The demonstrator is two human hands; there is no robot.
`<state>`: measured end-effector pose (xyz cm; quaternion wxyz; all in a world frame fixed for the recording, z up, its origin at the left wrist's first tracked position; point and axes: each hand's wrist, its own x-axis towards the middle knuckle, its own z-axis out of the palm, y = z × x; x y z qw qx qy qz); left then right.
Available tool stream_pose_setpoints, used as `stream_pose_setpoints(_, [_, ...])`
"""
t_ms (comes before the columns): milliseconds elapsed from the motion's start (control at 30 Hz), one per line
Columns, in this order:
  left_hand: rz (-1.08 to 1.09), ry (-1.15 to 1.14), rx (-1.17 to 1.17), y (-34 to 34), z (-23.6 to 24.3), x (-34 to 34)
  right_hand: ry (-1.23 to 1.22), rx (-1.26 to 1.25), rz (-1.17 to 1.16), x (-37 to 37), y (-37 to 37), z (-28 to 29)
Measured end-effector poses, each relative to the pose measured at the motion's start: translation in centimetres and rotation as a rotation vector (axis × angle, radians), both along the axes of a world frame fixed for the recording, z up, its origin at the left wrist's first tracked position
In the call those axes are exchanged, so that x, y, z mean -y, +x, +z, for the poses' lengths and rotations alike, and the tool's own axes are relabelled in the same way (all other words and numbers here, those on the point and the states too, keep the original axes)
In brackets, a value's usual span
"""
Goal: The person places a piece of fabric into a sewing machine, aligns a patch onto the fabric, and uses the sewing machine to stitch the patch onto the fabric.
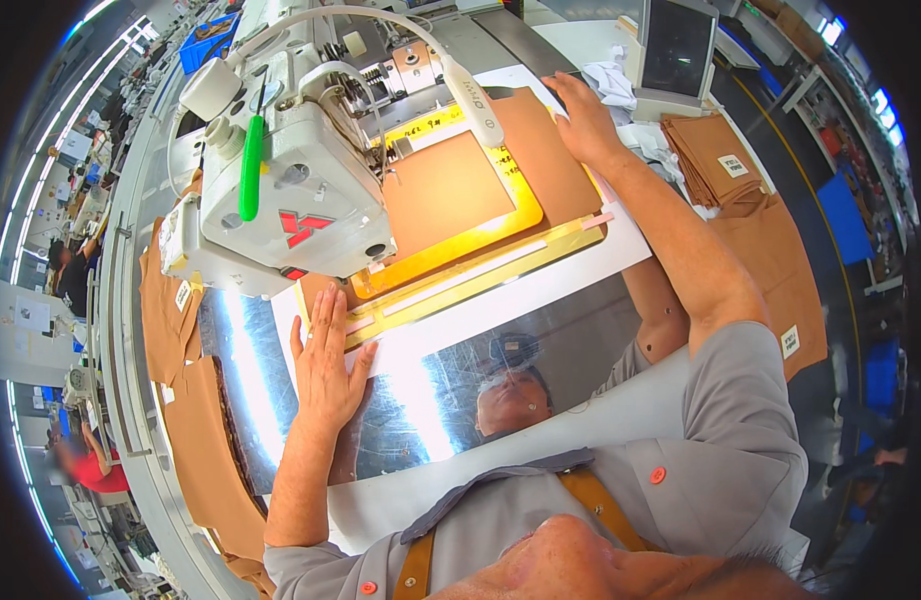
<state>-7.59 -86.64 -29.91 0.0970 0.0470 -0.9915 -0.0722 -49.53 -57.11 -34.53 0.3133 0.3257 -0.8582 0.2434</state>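
Note:
My left hand (328, 375) lies flat, fingers stretched, at the left end of a strip marked with yellow tape (481, 280), just in front of the sewing machine's head (291, 200). My right hand (587, 122) reaches to the back right with fingers extended, resting at the far right edge of a brown fabric piece (553, 165). A yellow clamp frame (526, 208) presses on the fabric, and brown cloth shows through its opening. Beneath these lies a white sheet (541, 290). The needle area is partly hidden by the machine's head.
A shiny metal plate (481, 390) covers the near table. Brown fabric pieces lie at the left (206, 450), and a folded brown stack (706, 155) at the right. A screen (678, 50) stands at the back right. A green-handled tool (251, 170) hangs on the machine.

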Motion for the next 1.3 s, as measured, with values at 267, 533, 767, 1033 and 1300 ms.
stream_pose_setpoints(267, [0.04, -0.017, -0.013, 1.6, -1.2, -0.3, 0.423, 0.366, 0.329, -5.4, 14.0, 4.7])
stream_pose_setpoints(533, [0.007, -0.035, -0.071, 1.5, -1.5, -0.2, 0.506, 0.301, 0.296, -8.6, 17.3, 3.1])
stream_pose_setpoints(767, [0.039, -0.045, -0.161, 1.4, -1.1, -0.7, 0.414, 0.206, 0.273, -8.7, 17.8, 3.8])
stream_pose_setpoints(1033, [0.054, -0.043, -0.165, 1.2, -1.1, -0.9, 0.343, 0.131, 0.21, -8.8, 17.8, 3.5])
stream_pose_setpoints(1300, [0.089, -0.046, -0.16, 1.5, -1.3, -0.5, 0.359, 0.05, 0.186, -8.8, 18.1, 3.5])
